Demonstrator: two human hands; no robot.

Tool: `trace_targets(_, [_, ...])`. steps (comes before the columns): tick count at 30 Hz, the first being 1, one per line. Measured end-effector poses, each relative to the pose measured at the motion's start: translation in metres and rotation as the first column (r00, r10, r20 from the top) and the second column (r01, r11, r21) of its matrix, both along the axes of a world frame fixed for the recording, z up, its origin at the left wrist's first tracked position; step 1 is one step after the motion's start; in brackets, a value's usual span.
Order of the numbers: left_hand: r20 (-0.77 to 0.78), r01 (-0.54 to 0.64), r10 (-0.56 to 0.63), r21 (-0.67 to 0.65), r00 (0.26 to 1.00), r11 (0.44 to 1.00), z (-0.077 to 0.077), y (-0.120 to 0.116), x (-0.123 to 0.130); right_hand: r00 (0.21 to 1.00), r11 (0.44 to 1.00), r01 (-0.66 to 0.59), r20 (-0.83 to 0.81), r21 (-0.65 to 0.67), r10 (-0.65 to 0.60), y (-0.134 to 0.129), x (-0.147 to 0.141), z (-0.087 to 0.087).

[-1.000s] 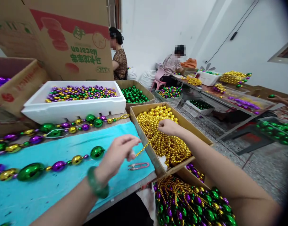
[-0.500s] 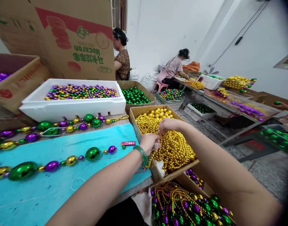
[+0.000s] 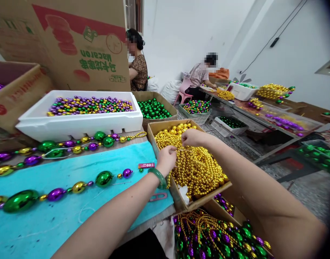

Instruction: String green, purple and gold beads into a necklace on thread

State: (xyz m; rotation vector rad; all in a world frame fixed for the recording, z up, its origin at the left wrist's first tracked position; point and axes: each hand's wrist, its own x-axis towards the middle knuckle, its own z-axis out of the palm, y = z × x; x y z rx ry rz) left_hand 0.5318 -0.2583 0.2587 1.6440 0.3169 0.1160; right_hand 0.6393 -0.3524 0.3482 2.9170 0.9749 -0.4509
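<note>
Over the cardboard box (image 3: 165, 124) of gold beads (image 3: 199, 172), my left hand (image 3: 167, 159) is closed on a gold bead strand (image 3: 168, 180), whose beads hang below the green bangle on that wrist. Just to the right, my right hand (image 3: 193, 138) is pinched near a short taut stretch of gold strand running between the hands. Its fingertips are partly hidden. Left of the box, a string of large green, purple and gold beads (image 3: 57, 194) lies on the turquoise cloth (image 3: 111, 212), with loose thread, a small red lighter-like item (image 3: 146, 166) and a pink-handled tool (image 3: 158, 196).
A white foam box (image 3: 81, 124) of mixed beads stands behind the cloth, beside a carton of green beads (image 3: 154, 109). Finished-looking bead strands (image 3: 213, 233) fill a box below. Two people (image 3: 139, 68) sit farther back; another table (image 3: 262, 115) is at right.
My hands have drawn slightly apart, the left moving left and up, and a stretch of gold strand now shows between them. The view has shifted slightly.
</note>
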Motion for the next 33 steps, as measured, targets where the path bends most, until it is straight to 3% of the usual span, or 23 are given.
trace_targets(2, [0.151, -0.008, -0.033, 0.265, 0.988, 0.964, -0.005, 0.002, 0.005, 1.0, 1.0, 0.008, 0.007, -0.001, -0.008, 0.0, 0.004, -0.003])
trace_targets(4, [0.208, 0.018, -0.115, 0.42, 0.971, 0.907, -0.008, 0.003, 0.01, 1.0, 1.0, 0.021, 0.001, 0.002, -0.021, 0.0, 0.007, -0.006])
trace_targets(6, [0.145, 0.068, -0.142, 0.425, 0.979, 0.902, -0.01, 0.003, 0.016, 0.999, 0.999, 0.039, -0.016, 0.006, -0.039, 0.0, 0.01, -0.009])
trace_targets(10, [-0.022, 0.127, -0.127, 0.301, 0.992, 0.945, -0.007, 0.01, 0.026, 0.996, 0.998, 0.06, -0.069, 0.037, -0.057, -0.004, 0.012, -0.009])
trace_targets(15, [0.065, 0.082, -0.108, 0.317, 0.992, 0.945, 0.001, 0.011, 0.026, 0.993, 0.995, 0.049, -0.109, 0.084, -0.039, -0.008, 0.009, -0.007])
trace_targets(16, [0.11, 0.05, -0.082, 0.271, 0.991, 0.961, 0.002, 0.008, 0.025, 0.993, 0.995, 0.048, -0.113, 0.087, -0.038, -0.008, 0.008, -0.007])
trace_targets(18, [0.181, -0.024, 0.015, 0.052, 0.983, 0.998, 0.005, 0.003, 0.023, 0.992, 0.995, 0.052, -0.123, 0.09, -0.041, -0.009, 0.007, -0.008])
trace_targets(20, [0.187, -0.095, 0.137, -0.217, 0.973, 0.971, 0.008, 0.0, 0.023, 0.99, 0.994, 0.062, -0.134, 0.089, -0.05, -0.011, 0.006, -0.009])
trace_targets(22, [0.182, -0.168, 0.234, -0.316, 0.955, 0.934, 0.008, 0.005, 0.024, 0.988, 0.993, 0.073, -0.143, 0.089, -0.059, -0.014, 0.005, -0.008])
trace_targets(24, [0.216, -0.197, 0.232, -0.171, 0.948, 0.965, 0.005, 0.014, 0.026, 0.987, 0.992, 0.078, -0.148, 0.096, -0.063, -0.018, 0.004, -0.007])
trace_targets(26, [0.217, -0.09, 0.065, 0.106, 0.974, 0.99, -0.001, 0.022, 0.028, 0.987, 0.991, 0.075, -0.15, 0.107, -0.059, -0.021, 0.004, -0.004])
trace_targets(29, [0.104, 0.181, -0.239, 0.393, 0.966, 0.902, -0.012, 0.026, 0.026, 0.988, 0.991, 0.069, -0.143, 0.118, -0.052, -0.022, 0.003, -0.001])
trace_targets(31, [0.067, 0.24, -0.31, 0.485, 0.949, 0.841, -0.016, 0.022, 0.023, 0.99, 0.991, 0.071, -0.129, 0.117, -0.056, -0.02, 0.003, -0.002])
trace_targets(33, [0.084, 0.197, -0.289, 0.549, 0.954, 0.812, -0.015, 0.016, 0.019, 0.992, 0.99, 0.081, -0.108, 0.112, -0.069, -0.016, 0.004, -0.006])
